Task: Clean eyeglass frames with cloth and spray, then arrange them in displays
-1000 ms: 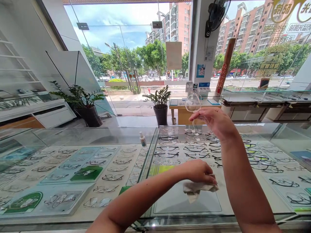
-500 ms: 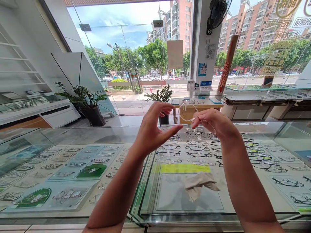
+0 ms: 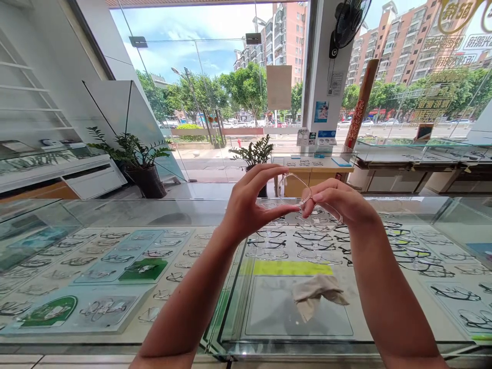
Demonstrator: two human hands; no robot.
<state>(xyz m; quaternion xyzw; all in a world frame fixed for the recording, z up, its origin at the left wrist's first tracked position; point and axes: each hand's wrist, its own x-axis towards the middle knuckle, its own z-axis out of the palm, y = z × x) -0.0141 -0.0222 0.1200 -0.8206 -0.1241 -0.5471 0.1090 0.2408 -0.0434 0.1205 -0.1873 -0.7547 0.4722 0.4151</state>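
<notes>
Here in the head view, just right of centre, the glasses (image 3: pixel 295 188) hang above the glass counter (image 3: pixel 307 346), one lens higher and to the left of the other. The right hand (image 3: pixel 351 204) has them pinched near the bridge, thumb against fingers. The left hand (image 3: pixel 246 207) comes in from the left, grasping the upper-left lens by its edges: fingertips at the top, thumb below (how hard it presses, I cannot tell).

Lower centre-right, a crumpled cloth (image 3: pixel 317 291) lies on the counter, out of both hands. Rows of dark and clear frames (image 3: pixel 269 243) run behind it and off to the right; more fill the left of the frame around a green pad (image 3: pixel 144 270). Up top it's daylight, trees and a street through the window, a black fan (image 3: pixel 348 23) at upper right.

So, as I read it, this is a two-handed hold, the glasses being steadied in mid-air. A move from here calls for light, even fingers: rim thin, bridge kept firm in the right, no twist on it from the left.
</notes>
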